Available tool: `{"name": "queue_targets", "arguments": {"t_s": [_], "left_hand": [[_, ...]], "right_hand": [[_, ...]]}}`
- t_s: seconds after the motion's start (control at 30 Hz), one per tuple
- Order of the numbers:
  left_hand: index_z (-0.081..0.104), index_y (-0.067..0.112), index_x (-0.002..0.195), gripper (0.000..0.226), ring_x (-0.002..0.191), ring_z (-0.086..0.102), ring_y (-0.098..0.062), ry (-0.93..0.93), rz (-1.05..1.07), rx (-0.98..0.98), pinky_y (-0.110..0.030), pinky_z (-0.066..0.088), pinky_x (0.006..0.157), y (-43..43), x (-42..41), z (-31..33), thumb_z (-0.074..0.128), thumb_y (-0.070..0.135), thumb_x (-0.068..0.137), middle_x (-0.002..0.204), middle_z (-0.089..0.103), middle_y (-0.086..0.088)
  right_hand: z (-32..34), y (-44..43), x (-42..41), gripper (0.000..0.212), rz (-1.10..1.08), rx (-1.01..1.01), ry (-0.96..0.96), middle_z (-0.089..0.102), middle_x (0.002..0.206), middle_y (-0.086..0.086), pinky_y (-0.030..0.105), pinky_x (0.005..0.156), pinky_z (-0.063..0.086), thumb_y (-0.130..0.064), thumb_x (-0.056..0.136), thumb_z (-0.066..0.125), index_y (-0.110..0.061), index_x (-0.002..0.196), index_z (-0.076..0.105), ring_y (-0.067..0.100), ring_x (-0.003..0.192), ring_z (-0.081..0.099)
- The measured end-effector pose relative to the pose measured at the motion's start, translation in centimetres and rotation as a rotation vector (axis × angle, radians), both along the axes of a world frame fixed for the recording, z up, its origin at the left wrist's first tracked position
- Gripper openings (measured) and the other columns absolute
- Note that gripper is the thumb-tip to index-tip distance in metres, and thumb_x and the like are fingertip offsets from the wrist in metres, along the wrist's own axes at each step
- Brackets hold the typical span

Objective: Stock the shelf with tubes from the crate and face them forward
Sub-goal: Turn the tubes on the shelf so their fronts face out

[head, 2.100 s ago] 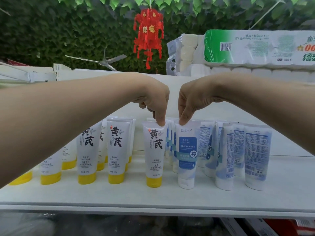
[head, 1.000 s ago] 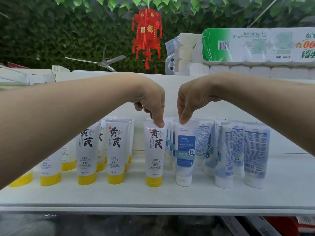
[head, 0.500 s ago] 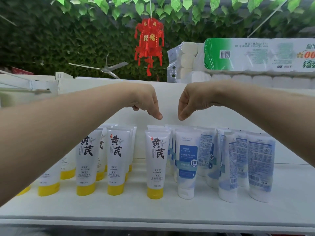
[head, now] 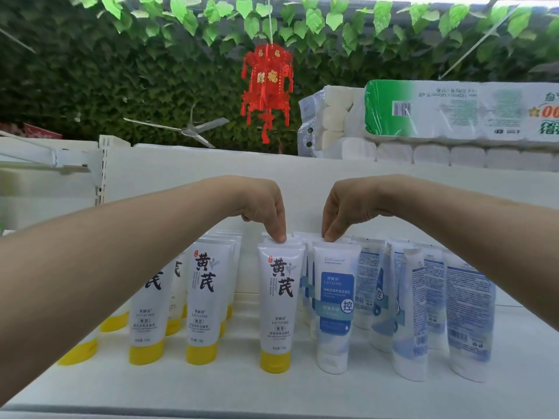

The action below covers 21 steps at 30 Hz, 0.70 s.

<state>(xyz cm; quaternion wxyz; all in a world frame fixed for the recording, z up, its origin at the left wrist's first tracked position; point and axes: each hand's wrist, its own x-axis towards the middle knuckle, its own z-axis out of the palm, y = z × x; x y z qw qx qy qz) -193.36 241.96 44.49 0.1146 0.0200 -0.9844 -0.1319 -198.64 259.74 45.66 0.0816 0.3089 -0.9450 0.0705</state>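
Observation:
A white shelf (head: 272, 391) carries rows of upright tubes standing on their caps. The white tubes with yellow caps (head: 205, 297) on the left face forward, and the front one of the middle row (head: 279, 300) shows its label. To its right stands a front-facing white tube with a blue label (head: 334, 300). My left hand (head: 266, 210) reaches down and pinches the top edge of a yellow-capped tube just behind that front one. At the top edge of the blue row, my right hand (head: 344, 210) pinches a tube in the same way.
Several blue-label tubes (head: 467, 322) on the right show their backs or sides. Toilet-paper packs (head: 453, 110) lie on the shelf top behind. A red lantern (head: 267, 86) hangs before a leafy wall. A white bracket (head: 75, 164) juts out at the left.
Both hands let go of the front tubes and rose above the rows. They have now come down onto the tube tops just behind the front ones.

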Motion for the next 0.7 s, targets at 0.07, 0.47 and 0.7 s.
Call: {"name": "queue_targets", "arguments": {"t_s": [0.07,0.47,0.7], "left_hand": [[0.078,0.019,0.084,0.011,0.106,0.059,-0.021,-0.003,-0.002,-0.001,-0.039,0.048,0.099,0.15,-0.16,-0.24,0.082,0.023,0.075,0.100,0.071,0.002],[0.076,0.012,0.088,0.013,0.101,0.062,-0.020,0.072,-0.006,-0.015,-0.038,0.051,0.094,-0.13,-0.14,-0.95,0.080,0.019,0.078,0.097,0.071,0.001],[0.076,0.012,0.088,0.015,0.101,0.062,-0.021,0.070,-0.005,-0.017,-0.039,0.051,0.094,-0.01,-0.06,-0.81,0.082,0.020,0.077,0.098,0.071,0.001]], "right_hand": [[-0.18,-0.14,-0.09,0.016,0.002,-0.001,0.003,0.071,0.089,-0.009,0.034,0.092,0.047,-0.024,0.078,0.081,-0.021,0.093,0.080,0.019,0.104,0.061],[-0.75,-0.75,-0.19,0.015,-0.011,-0.010,0.000,0.068,0.089,-0.004,0.038,0.097,0.047,-0.019,0.084,0.076,-0.013,0.097,0.077,0.023,0.104,0.060],[-0.58,-0.89,-0.24,0.007,-0.007,0.008,0.003,0.067,0.084,-0.008,0.040,0.097,0.047,-0.020,0.082,0.078,-0.016,0.089,0.077,0.021,0.102,0.060]]}}
